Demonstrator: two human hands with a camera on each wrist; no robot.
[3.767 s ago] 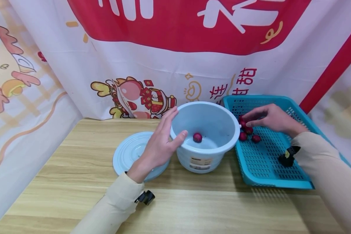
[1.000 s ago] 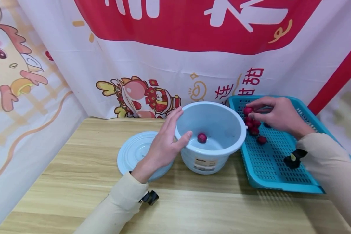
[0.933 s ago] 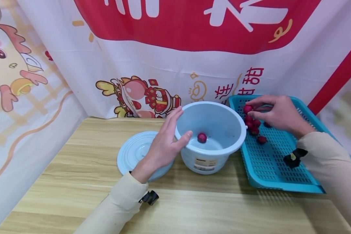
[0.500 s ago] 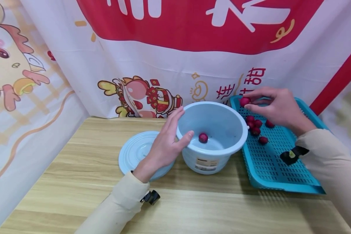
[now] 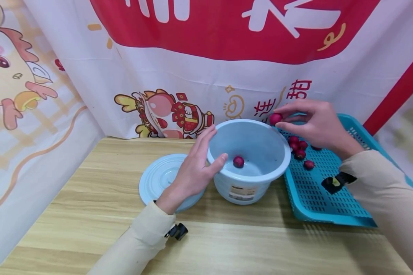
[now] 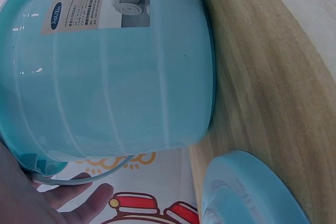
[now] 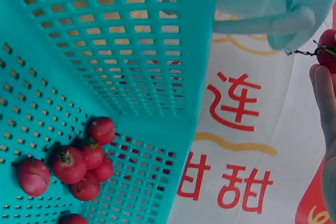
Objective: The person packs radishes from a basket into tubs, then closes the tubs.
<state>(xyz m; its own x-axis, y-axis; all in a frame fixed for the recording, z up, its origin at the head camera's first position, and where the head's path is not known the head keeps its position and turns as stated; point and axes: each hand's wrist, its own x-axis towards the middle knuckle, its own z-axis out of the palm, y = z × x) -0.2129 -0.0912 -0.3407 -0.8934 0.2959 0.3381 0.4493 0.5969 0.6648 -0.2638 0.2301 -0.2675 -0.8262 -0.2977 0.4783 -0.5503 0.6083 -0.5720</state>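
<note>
My right hand [image 5: 313, 124] pinches a red radish [image 5: 275, 119] between thumb and fingertips, above the back-right rim of a light blue bucket [image 5: 242, 177]. In the right wrist view, this radish [image 7: 326, 51] shows a thin dark stem. One radish [image 5: 238, 162] lies on the bucket's floor. My left hand [image 5: 194, 168] rests at the bucket's left rim, fingers fairly straight and thumb over the edge. The left wrist view shows those fingers [image 6: 86, 203] outside the bucket by its thin handle [image 6: 79, 180]. Several more radishes [image 7: 68, 163] sit in a teal perforated basket [image 5: 297, 204].
A round light blue lid [image 5: 151, 183] lies flat on the wooden table [image 5: 99, 206], left of the bucket and partly beneath my left forearm. The basket stands close to the bucket's right side. A printed cloth [image 5: 192, 76] hangs behind.
My right hand has lifted one radish out of the pile in the basket and moved it up and left toward the bucket rim. My left hand stays at the bucket.
</note>
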